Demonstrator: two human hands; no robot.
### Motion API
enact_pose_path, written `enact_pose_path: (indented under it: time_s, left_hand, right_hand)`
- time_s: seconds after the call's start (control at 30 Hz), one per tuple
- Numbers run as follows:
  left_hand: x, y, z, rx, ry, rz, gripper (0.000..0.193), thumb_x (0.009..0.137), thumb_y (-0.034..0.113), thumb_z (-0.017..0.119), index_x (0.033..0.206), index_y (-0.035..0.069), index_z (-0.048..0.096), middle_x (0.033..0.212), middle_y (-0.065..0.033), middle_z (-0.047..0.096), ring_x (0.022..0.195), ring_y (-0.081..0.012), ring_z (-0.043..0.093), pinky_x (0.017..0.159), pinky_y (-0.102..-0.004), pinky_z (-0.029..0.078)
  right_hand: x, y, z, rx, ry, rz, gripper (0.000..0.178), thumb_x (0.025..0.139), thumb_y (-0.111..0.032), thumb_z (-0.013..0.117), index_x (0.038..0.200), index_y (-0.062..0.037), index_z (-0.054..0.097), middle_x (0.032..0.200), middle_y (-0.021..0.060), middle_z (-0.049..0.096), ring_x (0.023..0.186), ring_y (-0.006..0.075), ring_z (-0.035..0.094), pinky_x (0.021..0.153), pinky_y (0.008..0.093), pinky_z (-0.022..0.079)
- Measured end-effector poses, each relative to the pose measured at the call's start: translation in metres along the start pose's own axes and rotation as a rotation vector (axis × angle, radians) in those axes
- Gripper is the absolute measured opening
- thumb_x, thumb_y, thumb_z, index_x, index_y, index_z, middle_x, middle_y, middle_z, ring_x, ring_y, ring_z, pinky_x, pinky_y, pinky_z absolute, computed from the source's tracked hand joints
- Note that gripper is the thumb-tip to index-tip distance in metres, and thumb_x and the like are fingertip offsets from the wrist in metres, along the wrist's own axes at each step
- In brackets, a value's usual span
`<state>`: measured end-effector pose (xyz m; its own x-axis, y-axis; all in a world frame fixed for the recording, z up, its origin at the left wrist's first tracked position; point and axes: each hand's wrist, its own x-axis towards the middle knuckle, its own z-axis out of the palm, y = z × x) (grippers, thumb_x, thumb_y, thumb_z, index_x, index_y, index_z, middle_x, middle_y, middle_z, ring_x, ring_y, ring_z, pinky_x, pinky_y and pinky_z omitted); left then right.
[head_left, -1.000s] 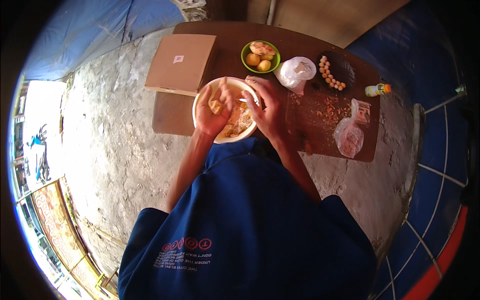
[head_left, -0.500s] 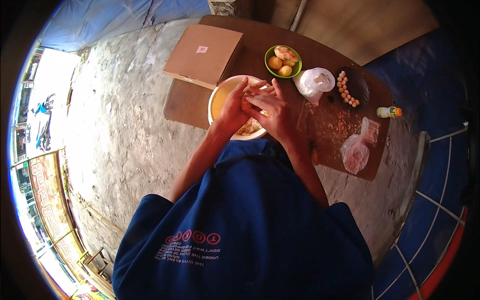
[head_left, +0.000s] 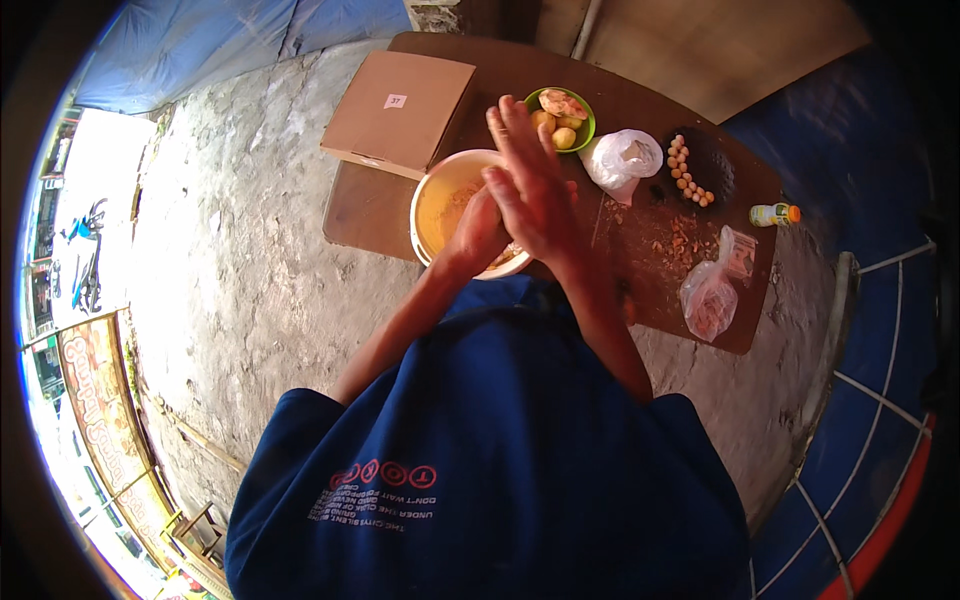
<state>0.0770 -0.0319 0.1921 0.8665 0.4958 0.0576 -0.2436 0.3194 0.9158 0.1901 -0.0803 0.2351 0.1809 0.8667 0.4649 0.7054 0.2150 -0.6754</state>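
Over a white-rimmed bowl (head_left: pixel 420 190), my two hands meet palm to palm. My right hand (head_left: pixel 535 190) is open and lies across the left one, its fingers stretched out toward the far side. Under it is my left hand (head_left: pixel 478 235), palm turned up and partly covered. Its fingertips show just past the right hand's edge, so it also looks flat and open. Anything between the palms is hidden. Inside the bowl, the wall looks yellowish, and a pale, crumbly mixture (head_left: pixel 503 262) shows at the near side, below my hands.
A brown cardboard box (head_left: pixel 400 110) stands behind the bowl on the brown table (head_left: pixel 365 215). Rightward are a green bowl (head_left: pixel 590 133) of round yellowish food, a white plastic bag (head_left: pixel 625 165), a dark round dish (head_left: pixel 722 170) with several pale balls, a bottle (head_left: pixel 775 215), a clear bag (head_left: pixel 710 300) and reddish crumbs (head_left: pixel 685 240).
My right hand has swung forward across the left, its fingers now straight and pointing away. Half a second ago the hands were crossed lower, fingers spread. The view has shifted slightly.
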Motion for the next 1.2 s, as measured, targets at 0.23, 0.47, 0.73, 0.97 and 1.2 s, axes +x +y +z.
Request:
enact_pose_path:
  time_s: [0.23, 0.47, 0.73, 0.97, 1.2]
  left_hand:
    - [0.013, -0.023, 0.008, -0.863, 0.048, -0.076, 0.074, 0.103, 0.056, 0.031, 0.155, 0.004, 0.022, 0.159, -0.0209, 0.028, 0.147, -0.0368, 0.028, 0.12, -0.0488, 0.022]
    - [0.006, -0.022, -0.001, -1.699, -0.115, -0.068, 0.064, 0.106, 0.046, 0.028, 0.157, 0.008, 0.02, 0.16, -0.0175, 0.027, 0.147, -0.0326, 0.03, 0.118, -0.0512, 0.029]
    - [0.006, -0.02, 0.006, -1.727, -0.047, -0.356, 0.065, 0.106, 0.051, 0.029, 0.156, 0.01, 0.023, 0.157, -0.0171, 0.032, 0.146, -0.0379, 0.028, 0.12, -0.0517, 0.023]
    - [0.001, -0.044, -0.008, -0.942, -0.21, -0.189, 0.087, 0.092, 0.079, 0.028, 0.159, 0.024, 0.017, 0.163, -0.0138, 0.02, 0.148, -0.0384, 0.024, 0.111, -0.0642, 0.029]
    - [-0.001, -0.031, -0.002, -0.709, -0.047, -0.133, 0.089, 0.092, 0.078, 0.03, 0.159, 0.024, 0.01, 0.164, -0.0129, 0.017, 0.149, -0.0404, 0.021, 0.114, -0.0651, 0.025]
  right_hand:
    - [0.001, -0.012, 0.03, -0.479, 0.2, -0.244, 0.072, 0.097, -0.042, 0.051, 0.154, -0.003, 0.03, 0.161, 0.0205, 0.025, 0.15, 0.0357, 0.02, 0.121, 0.0539, 0.012]
    - [-0.004, -0.005, 0.012, -0.209, -0.143, -0.023, 0.069, 0.097, -0.049, 0.049, 0.152, -0.0093, 0.038, 0.157, 0.0199, 0.034, 0.149, 0.0338, 0.026, 0.121, 0.0532, 0.014]
    - [0.001, -0.006, 0.012, -0.051, -0.033, -0.029, 0.067, 0.095, -0.045, 0.053, 0.153, -0.0128, 0.038, 0.159, 0.0193, 0.031, 0.149, 0.0326, 0.026, 0.121, 0.054, 0.015]
    - [-0.004, -0.012, 0.02, -0.031, -0.209, -0.237, 0.067, 0.098, -0.05, 0.051, 0.152, -0.0127, 0.039, 0.157, 0.0219, 0.033, 0.149, 0.0342, 0.024, 0.12, 0.0569, 0.014]
    - [-0.003, -0.019, 0.008, -0.009, -0.338, -0.136, 0.069, 0.099, -0.052, 0.048, 0.152, -0.0105, 0.037, 0.158, 0.0218, 0.03, 0.149, 0.0343, 0.024, 0.121, 0.0559, 0.011]
